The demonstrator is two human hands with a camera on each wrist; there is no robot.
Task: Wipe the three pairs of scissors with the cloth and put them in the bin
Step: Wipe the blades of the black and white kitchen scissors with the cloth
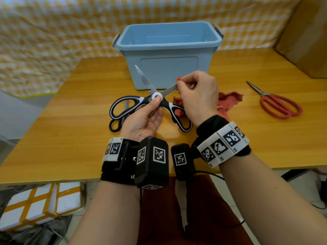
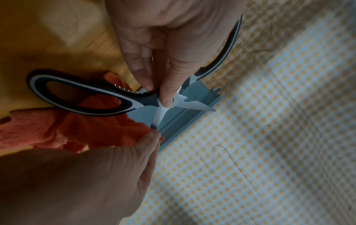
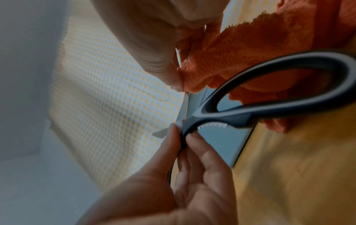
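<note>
My left hand (image 1: 150, 110) pinches the black-and-white scissors (image 1: 123, 106) at their pivot, blades spread wide above the table. My right hand (image 1: 196, 92) pinches the red cloth (image 1: 228, 101) around the tip of the right blade. In the left wrist view the thumb and fingers (image 2: 165, 97) clamp the scissors (image 2: 86, 97) at the pivot, with the cloth (image 2: 96, 130) beneath. The right wrist view shows the cloth (image 3: 240, 50) folded over the blade beside one handle loop (image 3: 289, 94). A red-handled pair (image 1: 277, 103) lies at the right. A small black pair (image 1: 116, 124) lies under the held scissors. The blue bin (image 1: 168, 50) stands behind.
The wooden table (image 1: 70, 138) has bare room at the left and front. A cardboard box (image 1: 307, 38) stands at the back right corner. A yellow checked sheet (image 1: 53, 32) hangs behind the table. White boxes with yellow tape (image 1: 39, 204) sit on the floor at the left.
</note>
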